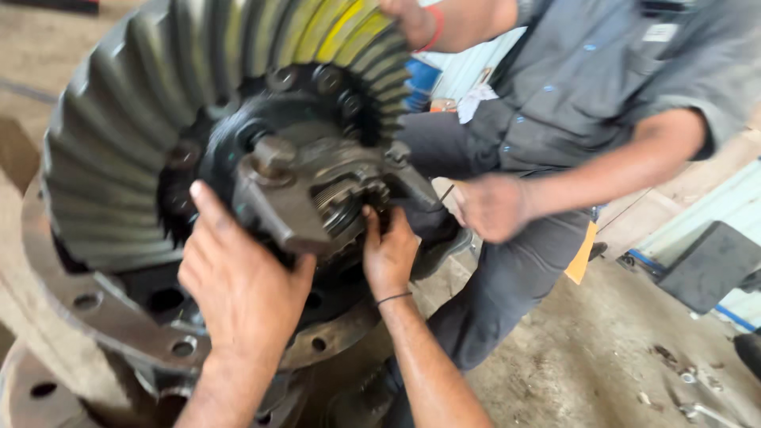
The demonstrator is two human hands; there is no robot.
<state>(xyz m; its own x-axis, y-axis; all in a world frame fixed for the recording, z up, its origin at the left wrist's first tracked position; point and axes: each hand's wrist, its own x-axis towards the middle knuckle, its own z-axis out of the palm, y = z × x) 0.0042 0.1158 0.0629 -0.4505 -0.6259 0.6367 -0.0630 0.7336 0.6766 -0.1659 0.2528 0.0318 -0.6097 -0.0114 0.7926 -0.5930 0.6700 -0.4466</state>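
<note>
A large greasy differential ring gear [135, 119] with curved teeth, some daubed yellow, fills the left of the head view. At its centre sits a dark bearing cap and hub [297, 190]. My left hand [238, 285] grips the lower left of that hub, thumb against the cap. My right hand [388, 254], a thin black band on its wrist, presses its fingers against the hub's right side near the threaded ring [341, 208].
A co-worker in a grey shirt [587, 87] crouches on the right, one hand [491, 206] by the hub, the other hand [412, 20] on the gear's top. A bolt-hole flange [103, 313] lies below. Dirty concrete floor [618, 357] has scattered bits.
</note>
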